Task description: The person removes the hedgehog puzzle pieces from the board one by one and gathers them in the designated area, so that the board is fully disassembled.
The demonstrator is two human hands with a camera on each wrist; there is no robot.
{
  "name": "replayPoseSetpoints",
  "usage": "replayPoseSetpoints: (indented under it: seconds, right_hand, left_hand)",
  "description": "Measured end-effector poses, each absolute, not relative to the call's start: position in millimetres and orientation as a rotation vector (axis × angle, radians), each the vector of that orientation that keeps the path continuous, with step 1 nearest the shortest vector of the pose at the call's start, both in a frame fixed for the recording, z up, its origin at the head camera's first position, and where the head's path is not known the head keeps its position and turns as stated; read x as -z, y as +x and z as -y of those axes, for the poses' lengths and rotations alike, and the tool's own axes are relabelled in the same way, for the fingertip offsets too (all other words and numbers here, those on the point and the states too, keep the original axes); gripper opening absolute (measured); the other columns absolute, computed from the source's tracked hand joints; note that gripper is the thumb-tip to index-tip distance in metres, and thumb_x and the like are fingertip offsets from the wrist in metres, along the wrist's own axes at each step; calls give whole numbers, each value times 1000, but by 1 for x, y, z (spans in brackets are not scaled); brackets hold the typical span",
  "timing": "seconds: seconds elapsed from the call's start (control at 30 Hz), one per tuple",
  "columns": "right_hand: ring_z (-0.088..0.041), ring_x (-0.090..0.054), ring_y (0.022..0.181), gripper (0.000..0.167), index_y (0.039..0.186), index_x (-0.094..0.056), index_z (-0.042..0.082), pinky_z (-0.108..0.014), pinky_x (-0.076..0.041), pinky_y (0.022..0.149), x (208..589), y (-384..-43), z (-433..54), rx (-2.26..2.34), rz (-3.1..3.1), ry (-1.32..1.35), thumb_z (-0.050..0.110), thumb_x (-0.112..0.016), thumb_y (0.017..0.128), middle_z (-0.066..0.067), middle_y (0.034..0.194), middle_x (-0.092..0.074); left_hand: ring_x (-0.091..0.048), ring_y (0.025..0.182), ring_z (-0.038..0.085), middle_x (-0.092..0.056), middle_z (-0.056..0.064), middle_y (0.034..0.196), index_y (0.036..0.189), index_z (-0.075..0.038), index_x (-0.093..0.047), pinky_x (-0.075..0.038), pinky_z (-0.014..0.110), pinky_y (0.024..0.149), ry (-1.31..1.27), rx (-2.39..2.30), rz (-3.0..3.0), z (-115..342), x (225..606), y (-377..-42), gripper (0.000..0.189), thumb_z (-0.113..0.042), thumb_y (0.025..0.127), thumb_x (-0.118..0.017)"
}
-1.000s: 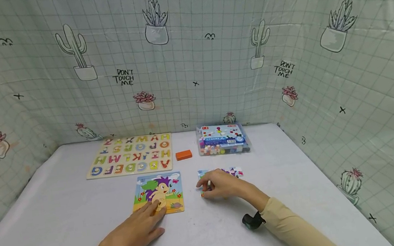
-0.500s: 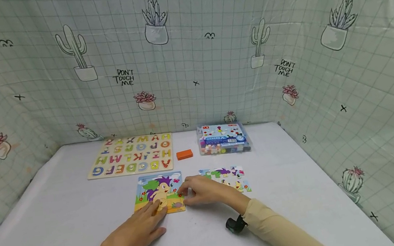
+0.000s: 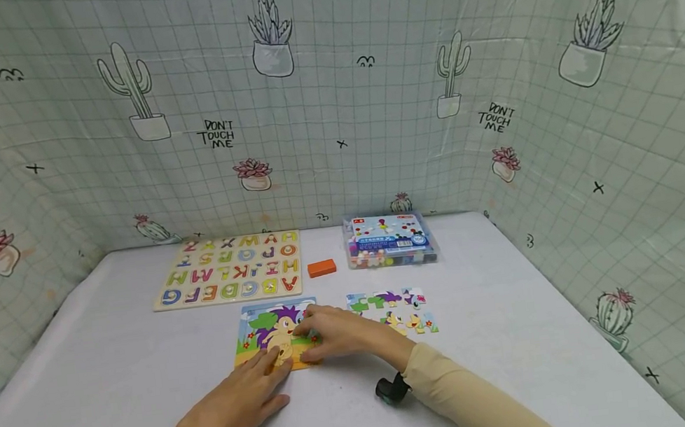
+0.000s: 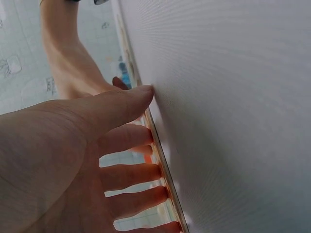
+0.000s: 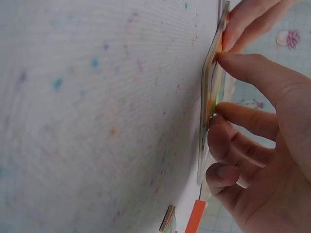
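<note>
A hedgehog picture board (image 3: 248, 333) lies on the white table, with purple, green and yellow artwork. My left hand (image 3: 246, 397) rests on its lower front edge; in the left wrist view the fingers (image 4: 131, 177) lie straight along the rim. Over the board's right half is my right hand (image 3: 333, 331). Its thumb and index finger pinch a small puzzle piece (image 5: 212, 99) close against the board, mostly hidden from the head view by the hand. Right of the board lie several loose jigsaw pieces (image 3: 388, 299) in two rows, partly behind the right forearm.
Behind the board stand a wooden alphabet board (image 3: 229, 272), an orange block (image 3: 321, 268) and a clear plastic box (image 3: 390, 240) of colourful parts. A patterned cloth (image 3: 330, 102) rises at the table's back and sides.
My right hand has moved left from the loose jigsaw pieces to above the hedgehog board, uncovering more of those pieces. My left hand stays in place on the board.
</note>
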State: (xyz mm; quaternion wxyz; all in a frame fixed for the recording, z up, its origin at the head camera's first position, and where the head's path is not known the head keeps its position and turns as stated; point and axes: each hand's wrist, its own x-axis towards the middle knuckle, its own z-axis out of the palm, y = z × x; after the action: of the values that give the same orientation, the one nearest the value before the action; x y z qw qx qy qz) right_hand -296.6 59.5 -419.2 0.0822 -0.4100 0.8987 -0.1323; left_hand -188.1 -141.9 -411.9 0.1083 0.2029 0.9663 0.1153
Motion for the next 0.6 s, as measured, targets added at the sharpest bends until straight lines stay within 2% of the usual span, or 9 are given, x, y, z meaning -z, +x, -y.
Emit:
replayPoseSetpoints:
  seconds: [0.17,0.4,0.6]
  right_hand:
    - [-6,-58,100,49,126,-68,19,-23,-52,89,417,-298,-59,398,-2690,-1194,46,-73,86,4,116,-60]
    - [-6,-58,102,43,120,-69,20,-24,-51,92,413,-300,-57,420,-2664,-1174,45,-74,86,6,115,-61]
    - [-4,-54,92,38,112,-70,21,-20,-49,84,414,-301,-53,405,-2646,-1147,45,-76,84,8,105,-62]
  left_hand:
    - [-32,146,36,-37,16,156,144,-12,-51,-28,55,119,600,-335,-2848,142,412,-189,58,-39,94,-63]
    - [-33,146,36,-38,16,156,143,-12,-51,-29,55,119,608,-333,-2848,142,411,-190,57,-38,94,-64]
    - [-34,145,37,-39,17,155,141,-9,-53,-30,56,118,612,-369,-2838,142,410,-189,55,-36,94,-64]
